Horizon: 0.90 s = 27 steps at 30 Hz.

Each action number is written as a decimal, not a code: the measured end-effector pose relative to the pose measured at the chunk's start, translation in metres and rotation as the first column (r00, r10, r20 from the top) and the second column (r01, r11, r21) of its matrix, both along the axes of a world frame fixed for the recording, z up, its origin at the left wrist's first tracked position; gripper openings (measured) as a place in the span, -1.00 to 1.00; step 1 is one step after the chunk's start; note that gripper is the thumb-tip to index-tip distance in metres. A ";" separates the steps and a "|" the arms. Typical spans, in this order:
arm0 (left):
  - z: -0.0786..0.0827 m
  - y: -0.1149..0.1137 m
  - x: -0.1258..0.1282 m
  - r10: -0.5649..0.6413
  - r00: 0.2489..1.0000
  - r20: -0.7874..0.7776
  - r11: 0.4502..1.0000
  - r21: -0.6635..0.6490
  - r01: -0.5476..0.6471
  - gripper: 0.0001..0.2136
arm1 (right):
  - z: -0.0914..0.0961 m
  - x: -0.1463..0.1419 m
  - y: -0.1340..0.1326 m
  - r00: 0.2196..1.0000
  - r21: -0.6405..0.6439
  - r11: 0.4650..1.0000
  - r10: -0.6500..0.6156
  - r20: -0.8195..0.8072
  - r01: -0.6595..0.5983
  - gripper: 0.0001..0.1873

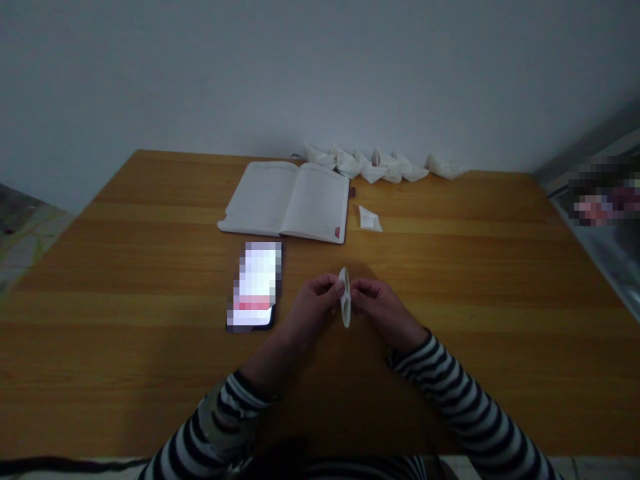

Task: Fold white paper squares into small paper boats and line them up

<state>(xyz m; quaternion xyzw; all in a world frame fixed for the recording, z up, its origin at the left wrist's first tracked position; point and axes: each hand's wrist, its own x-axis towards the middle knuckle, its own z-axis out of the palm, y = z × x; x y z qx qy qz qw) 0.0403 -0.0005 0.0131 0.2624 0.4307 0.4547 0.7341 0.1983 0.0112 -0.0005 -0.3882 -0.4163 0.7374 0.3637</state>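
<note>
A small piece of folded white paper [345, 308] stands on edge between my hands, above the near middle of the table. From above it is a narrow pointed oval with a slit-like opening along its top. My left hand [320, 298] pinches its left side between thumb and fingers. On the opposite side my right hand [377, 301] is closed, with its thumb and fingertips at the paper's right face. Several folded paper boats [373, 168] stand in a row at the back edge of the table, by the wall.
An open notebook [315, 200] lies at the back of the wooden table [475, 287]. Right of it rests a small folded paper piece [370, 219]. A phone [256, 283] with a lit, blurred screen lies left of my hands. The wall [320, 73] rises behind the table.
</note>
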 end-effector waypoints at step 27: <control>0.002 0.007 -0.013 -0.224 0.954 -0.201 0.962 0.112 0.250 -0.64 | 0.008 0.007 0.001 0.926 -0.307 0.897 0.223 -0.306 -0.318 -0.58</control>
